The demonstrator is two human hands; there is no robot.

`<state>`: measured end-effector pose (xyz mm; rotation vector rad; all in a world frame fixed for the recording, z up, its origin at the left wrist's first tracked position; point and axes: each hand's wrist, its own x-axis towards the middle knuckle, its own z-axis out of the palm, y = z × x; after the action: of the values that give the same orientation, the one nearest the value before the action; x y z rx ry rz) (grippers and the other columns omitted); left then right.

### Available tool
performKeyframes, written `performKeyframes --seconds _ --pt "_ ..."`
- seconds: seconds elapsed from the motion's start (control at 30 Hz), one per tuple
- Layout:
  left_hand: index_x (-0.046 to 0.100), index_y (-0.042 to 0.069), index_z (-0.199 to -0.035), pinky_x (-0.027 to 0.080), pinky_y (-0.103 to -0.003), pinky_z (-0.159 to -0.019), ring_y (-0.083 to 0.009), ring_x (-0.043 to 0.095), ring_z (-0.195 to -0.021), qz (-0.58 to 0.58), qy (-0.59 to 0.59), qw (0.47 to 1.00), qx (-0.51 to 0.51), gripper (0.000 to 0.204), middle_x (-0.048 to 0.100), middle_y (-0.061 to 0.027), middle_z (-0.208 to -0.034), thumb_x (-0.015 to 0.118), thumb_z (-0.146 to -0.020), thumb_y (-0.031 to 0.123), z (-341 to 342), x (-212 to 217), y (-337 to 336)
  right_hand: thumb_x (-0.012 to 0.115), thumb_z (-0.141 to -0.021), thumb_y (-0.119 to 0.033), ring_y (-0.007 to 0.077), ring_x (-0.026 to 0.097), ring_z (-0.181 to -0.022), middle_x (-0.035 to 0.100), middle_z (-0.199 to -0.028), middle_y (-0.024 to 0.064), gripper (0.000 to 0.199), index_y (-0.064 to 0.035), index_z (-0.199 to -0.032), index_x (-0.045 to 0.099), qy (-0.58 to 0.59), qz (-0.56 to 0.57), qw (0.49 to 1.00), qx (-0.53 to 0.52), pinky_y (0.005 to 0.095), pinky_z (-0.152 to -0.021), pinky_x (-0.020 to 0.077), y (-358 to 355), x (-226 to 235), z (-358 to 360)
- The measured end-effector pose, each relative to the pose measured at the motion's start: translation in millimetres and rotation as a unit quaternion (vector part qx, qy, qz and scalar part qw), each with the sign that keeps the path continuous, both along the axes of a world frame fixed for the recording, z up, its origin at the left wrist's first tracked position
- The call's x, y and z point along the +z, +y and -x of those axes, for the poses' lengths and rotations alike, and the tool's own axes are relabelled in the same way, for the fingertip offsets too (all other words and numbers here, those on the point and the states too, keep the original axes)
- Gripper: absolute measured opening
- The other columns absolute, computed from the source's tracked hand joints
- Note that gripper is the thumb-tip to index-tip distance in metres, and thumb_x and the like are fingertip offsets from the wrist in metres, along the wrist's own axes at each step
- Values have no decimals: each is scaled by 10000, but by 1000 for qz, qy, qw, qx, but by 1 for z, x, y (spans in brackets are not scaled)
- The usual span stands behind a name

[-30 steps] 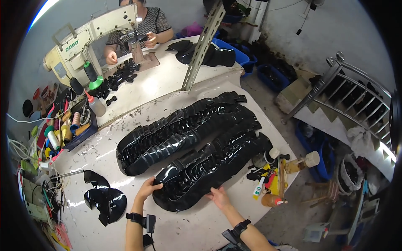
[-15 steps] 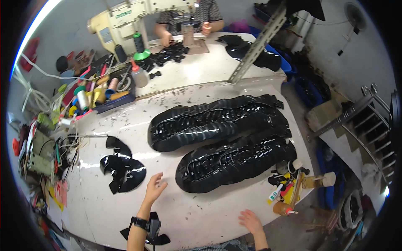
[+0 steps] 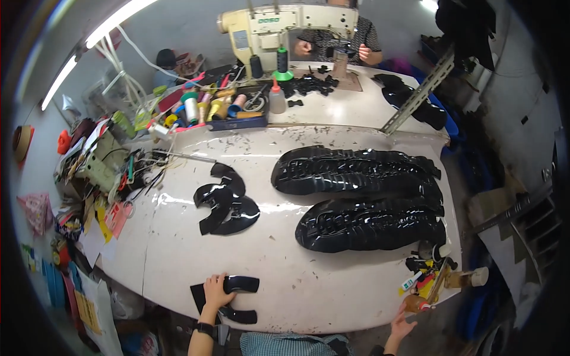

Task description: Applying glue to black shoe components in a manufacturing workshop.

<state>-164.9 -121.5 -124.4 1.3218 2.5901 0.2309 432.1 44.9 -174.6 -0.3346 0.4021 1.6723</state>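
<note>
My left hand (image 3: 216, 292) rests on glossy black curved pieces (image 3: 242, 284) near the table's front edge, fingers extended over them and thumb apart. It hides where these pieces meet. A dark watch and a small device sit at that wrist. At the front right corner, my right hand (image 3: 402, 325) is open, its fingertips close beside an amber bottle (image 3: 415, 304) with a red tip. Whether they touch it I cannot tell. Farther up the table lie more glossy black curved pieces (image 3: 242, 215), overlapping one another.
Two long rows of overlapping black pieces (image 3: 368, 225) fill the table's right side. Glue bottles and small tools (image 3: 424, 279) crowd the right edge. A thread tray (image 3: 237, 123) and sewing machine (image 3: 267, 32) stand beyond. Another person (image 3: 371, 38) sits behind it; a metal post (image 3: 418, 98) rises rightward.
The view has swung left. My left hand has come back toward me and down onto the near black pieces. My right hand has moved right, to the amber bottle.
</note>
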Motion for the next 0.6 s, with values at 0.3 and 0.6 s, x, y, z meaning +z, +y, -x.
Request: performKeyframes --seconds 0.3,0.6 --pt "520 25 -877 461 -394 -702 -301 540 -820 -5 -63 997 -49 509 492 -136 -913 710 -528 343 -34 36 35 639 -639 -559 295 490 -1044 425 -1195 143 840 -36 -1230 351 187 86 977 -58 384 -788 501 44 48 33" --pt "495 126 -1154 471 -374 -720 -295 588 -813 -5 -183 983 -23 673 595 -145 -924 694 -573 402 -65 64 40 628 -687 -339 228 555 -892 540 -998 99 545 -54 -1121 463 -306 69 947 68 305 -593 528 44 112 72"
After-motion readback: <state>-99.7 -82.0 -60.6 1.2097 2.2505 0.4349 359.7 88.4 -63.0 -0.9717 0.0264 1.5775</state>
